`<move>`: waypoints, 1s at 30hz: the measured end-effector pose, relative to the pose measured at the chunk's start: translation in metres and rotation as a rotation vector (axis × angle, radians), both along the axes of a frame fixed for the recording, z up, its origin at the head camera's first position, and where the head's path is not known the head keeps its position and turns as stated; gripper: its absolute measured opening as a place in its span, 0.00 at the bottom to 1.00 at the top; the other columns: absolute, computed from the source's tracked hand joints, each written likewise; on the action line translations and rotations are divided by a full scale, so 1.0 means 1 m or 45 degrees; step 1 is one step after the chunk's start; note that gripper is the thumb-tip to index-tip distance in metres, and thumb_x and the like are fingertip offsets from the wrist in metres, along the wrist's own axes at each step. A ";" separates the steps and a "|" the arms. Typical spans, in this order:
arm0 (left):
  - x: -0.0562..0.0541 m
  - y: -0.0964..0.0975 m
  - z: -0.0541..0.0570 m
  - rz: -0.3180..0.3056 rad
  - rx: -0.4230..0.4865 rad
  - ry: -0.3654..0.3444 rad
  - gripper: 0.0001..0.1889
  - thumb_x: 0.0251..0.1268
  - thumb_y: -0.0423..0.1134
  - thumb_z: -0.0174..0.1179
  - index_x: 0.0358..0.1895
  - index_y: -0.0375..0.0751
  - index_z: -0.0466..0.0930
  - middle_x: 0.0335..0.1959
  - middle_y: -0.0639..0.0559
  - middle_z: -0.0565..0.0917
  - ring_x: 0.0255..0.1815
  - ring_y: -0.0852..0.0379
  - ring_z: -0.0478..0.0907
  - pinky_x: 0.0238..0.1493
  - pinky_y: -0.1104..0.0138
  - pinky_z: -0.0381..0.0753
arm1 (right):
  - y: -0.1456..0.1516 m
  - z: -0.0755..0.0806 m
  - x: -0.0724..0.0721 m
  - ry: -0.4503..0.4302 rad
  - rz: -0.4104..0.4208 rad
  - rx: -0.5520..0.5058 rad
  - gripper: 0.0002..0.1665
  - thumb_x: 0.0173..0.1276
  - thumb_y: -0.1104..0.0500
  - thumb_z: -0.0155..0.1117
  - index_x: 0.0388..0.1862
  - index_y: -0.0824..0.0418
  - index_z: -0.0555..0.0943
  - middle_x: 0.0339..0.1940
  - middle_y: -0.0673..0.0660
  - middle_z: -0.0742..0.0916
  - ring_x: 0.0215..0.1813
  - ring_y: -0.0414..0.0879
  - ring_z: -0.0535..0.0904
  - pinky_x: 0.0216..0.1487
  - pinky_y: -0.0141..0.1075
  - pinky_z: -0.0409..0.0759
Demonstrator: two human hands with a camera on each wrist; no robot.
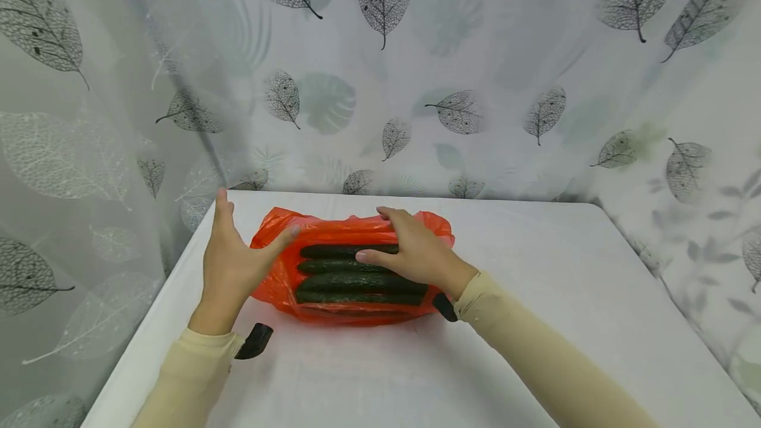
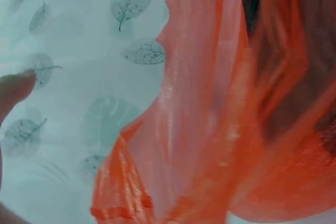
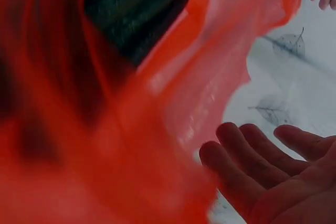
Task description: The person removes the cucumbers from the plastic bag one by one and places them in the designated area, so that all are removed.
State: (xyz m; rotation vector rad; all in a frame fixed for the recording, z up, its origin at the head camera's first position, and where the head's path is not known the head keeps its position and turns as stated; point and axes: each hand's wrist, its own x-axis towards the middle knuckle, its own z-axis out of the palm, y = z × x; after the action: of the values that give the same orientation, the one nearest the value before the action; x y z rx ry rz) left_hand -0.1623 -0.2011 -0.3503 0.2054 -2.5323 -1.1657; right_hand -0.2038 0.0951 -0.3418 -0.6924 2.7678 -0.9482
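Several dark green cucumbers lie side by side in a red plastic bag whose mouth is spread open upward. My left hand is raised at the bag's left side, thumb and fingers stretched wide apart, holding nothing. Over the right part of the bag hovers my right hand, its fingers extended and hiding the ends of some cucumbers. In the right wrist view, the right fingers are straight beside the bag's edge; whether they touch it I cannot tell. Through the thin film dark shapes show in the left wrist view.
The bag rests on a white table with its back edge against a leaf-printed curtain. Black pieces sit at both wrists, below the cream sleeves.
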 end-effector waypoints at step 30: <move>0.021 0.027 -0.088 0.259 1.270 0.045 0.59 0.55 0.44 0.77 0.83 0.44 0.42 0.80 0.52 0.56 0.75 0.54 0.59 0.67 0.69 0.71 | -0.012 -0.050 -0.011 -0.154 -0.034 0.158 0.29 0.62 0.44 0.77 0.55 0.60 0.84 0.50 0.52 0.87 0.56 0.47 0.81 0.61 0.41 0.79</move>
State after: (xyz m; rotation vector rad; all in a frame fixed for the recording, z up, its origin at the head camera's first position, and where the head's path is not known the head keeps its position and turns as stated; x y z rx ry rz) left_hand -0.1414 -0.1746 -0.4386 0.6402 -1.6275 -2.1838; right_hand -0.2145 0.0831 -0.3914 -0.5608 2.7084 -0.7867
